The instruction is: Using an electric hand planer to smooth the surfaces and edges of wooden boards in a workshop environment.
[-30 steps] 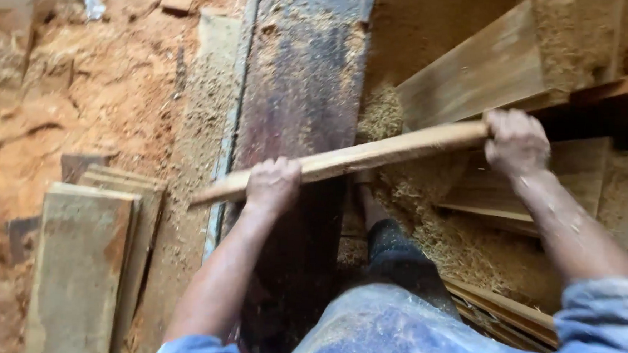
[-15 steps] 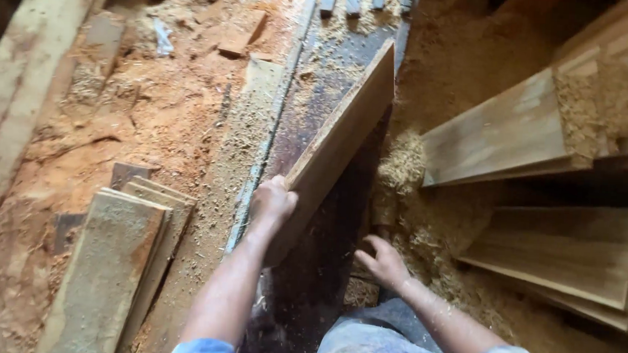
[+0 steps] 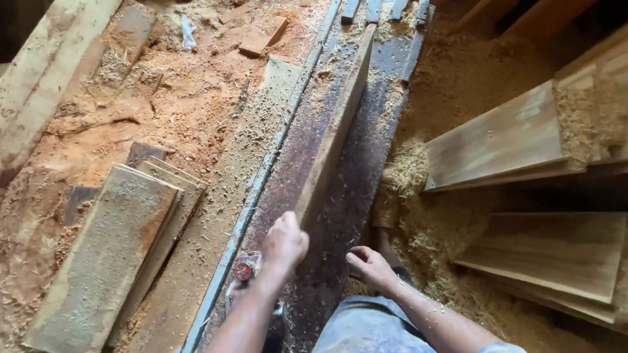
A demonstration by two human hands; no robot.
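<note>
Dark machine bed [image 3: 361, 165]: runs from 6 o'clock up to 12 o'clock through the middle of your view, dusted with sawdust, with a pale metal rail [image 3: 256, 188] along its 9 o'clock side.

Long plank [image 3: 338, 127]: lies lengthwise on the bed, set on its narrow edge as far as I can tell, far end reaching toward 12 o'clock, near end at your hands.

Board stack [image 3: 109, 252]: 3 or more weathered boards on the orange sawdust floor at 8 o'clock, well apart from the bed.

Leaning boards [image 3: 502, 140] and [image 3: 554, 250]: 2 groups at 3 o'clock, shavings heaped on and around them.

Your left hand [image 3: 285, 243]: closed on the plank's near end, grasping it.

Your right hand [image 3: 370, 265]: fingers spread loose on the bed just beside the plank at 4 o'clock, holding nothing.

Small red-capped part [image 3: 244, 269]: at the rail, just beside your left wrist.

Progress, as a judgement: plank is placed and lined up along the bed; no fresh cut face shows on it, so the pass along its length appears left to do.
</note>
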